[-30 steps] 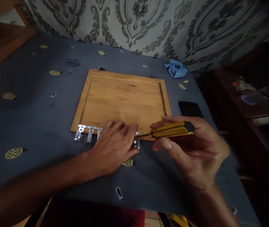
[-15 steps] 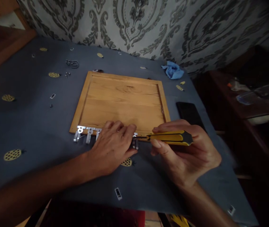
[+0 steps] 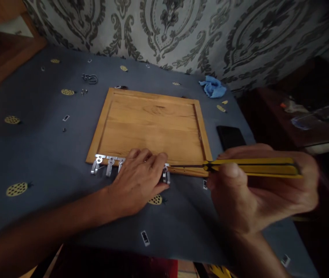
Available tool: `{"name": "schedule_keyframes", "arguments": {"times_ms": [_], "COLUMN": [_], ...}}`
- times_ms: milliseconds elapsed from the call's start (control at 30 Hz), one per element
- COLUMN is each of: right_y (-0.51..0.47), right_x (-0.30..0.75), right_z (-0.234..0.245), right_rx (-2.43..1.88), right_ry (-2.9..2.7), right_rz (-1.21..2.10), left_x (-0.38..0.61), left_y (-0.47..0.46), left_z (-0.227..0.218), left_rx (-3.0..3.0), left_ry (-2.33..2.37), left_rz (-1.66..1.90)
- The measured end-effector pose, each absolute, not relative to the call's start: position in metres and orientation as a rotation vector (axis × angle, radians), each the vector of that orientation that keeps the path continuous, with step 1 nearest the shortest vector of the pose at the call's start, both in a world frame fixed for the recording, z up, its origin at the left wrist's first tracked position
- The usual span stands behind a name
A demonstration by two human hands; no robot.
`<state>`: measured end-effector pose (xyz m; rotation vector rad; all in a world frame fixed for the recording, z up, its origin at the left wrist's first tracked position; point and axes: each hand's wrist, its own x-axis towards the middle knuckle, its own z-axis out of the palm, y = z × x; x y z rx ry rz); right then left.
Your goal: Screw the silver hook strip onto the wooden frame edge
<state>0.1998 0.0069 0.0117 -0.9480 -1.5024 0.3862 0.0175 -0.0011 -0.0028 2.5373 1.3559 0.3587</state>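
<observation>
A framed wooden board (image 3: pixel 153 123) lies on the cloth-covered table. Along its near edge sits a metal hook rack (image 3: pixel 111 164), several silver hooks hanging over the side. My left hand (image 3: pixel 139 179) is closed over the middle of the rack, fingers on the board's edge and thumb below; it hides some of the hooks. In my right hand (image 3: pixel 263 189) is a yellow and black screwdriver (image 3: pixel 254 166), gripped by its handle. Its long thin shaft points left, with the tip at the rack's right end. Whether the tip sits in a screw, I cannot tell.
A black phone (image 3: pixel 230 137) lies right of the board, with a crumpled blue cloth (image 3: pixel 213 87) behind it. At the back left are a metal shackle-like piece (image 3: pixel 90 78) and several small screws (image 3: pixel 84 92). A patterned curtain (image 3: pixel 164 34) hangs behind the table.
My right hand has drawn back to the right with the screwdriver, and more of the shaft shows. My left hand stays on the hook rack.
</observation>
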Motion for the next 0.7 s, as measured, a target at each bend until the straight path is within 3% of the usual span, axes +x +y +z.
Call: {"name": "schedule_keyframes", "arguments": {"times_ms": [700], "right_y": [0.0090], "right_x": [0.1886], "right_z": [0.0146], "right_rx": [-0.924], "right_ry": [-1.564], "right_rz": [0.520], "left_x": [0.0176], "left_y": [-0.0008], "left_z": [-0.0012], "left_rx": [2.534], "left_ry": [1.349], "left_rz": [0.374]}}
